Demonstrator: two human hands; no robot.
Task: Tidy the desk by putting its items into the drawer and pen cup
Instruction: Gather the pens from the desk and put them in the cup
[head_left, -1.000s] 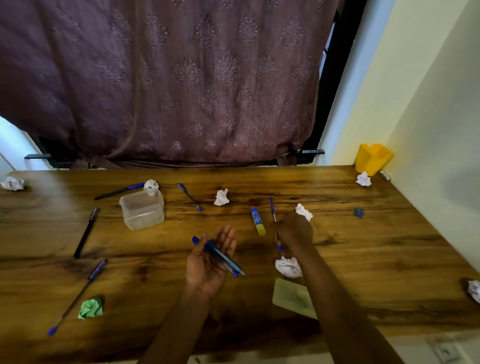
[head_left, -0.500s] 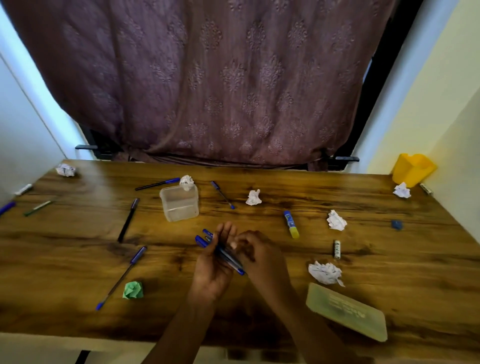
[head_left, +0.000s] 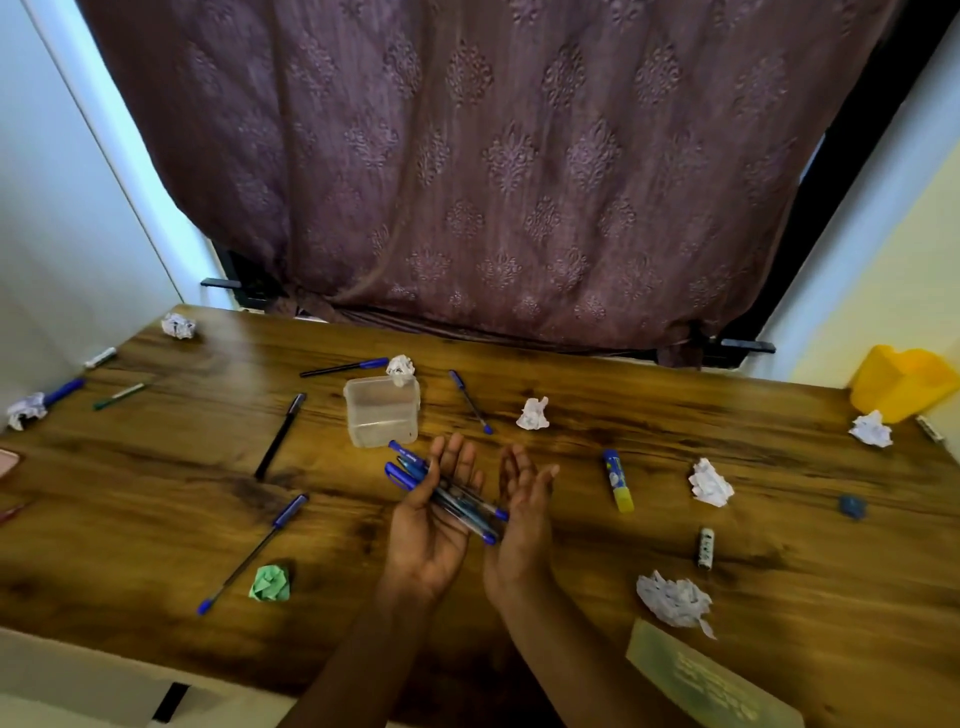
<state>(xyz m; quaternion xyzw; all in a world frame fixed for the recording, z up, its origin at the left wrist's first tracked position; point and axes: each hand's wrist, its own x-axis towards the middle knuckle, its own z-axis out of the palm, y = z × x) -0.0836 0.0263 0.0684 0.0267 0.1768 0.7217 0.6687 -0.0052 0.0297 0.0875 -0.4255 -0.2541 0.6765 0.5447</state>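
As pens (head_left: 460, 503) lie loose on the flat left hand (head_left: 428, 540), the empty, open right hand (head_left: 519, 525) beside it should steady them.

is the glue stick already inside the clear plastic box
No, the glue stick lies flat on the wooden desk, well to the right of the clear box and apart from it.

Plastic box (head_left: 382, 418) just beyond left hand (head_left: 431, 525); glue stick (head_left: 618, 480), paper balls (head_left: 709, 483) strewn toward yellow cup (head_left: 904, 384), passable gaps between.

Left hand (head_left: 431, 525) and right hand (head_left: 519, 525) are bare, forearms (head_left: 563, 657) bare too.
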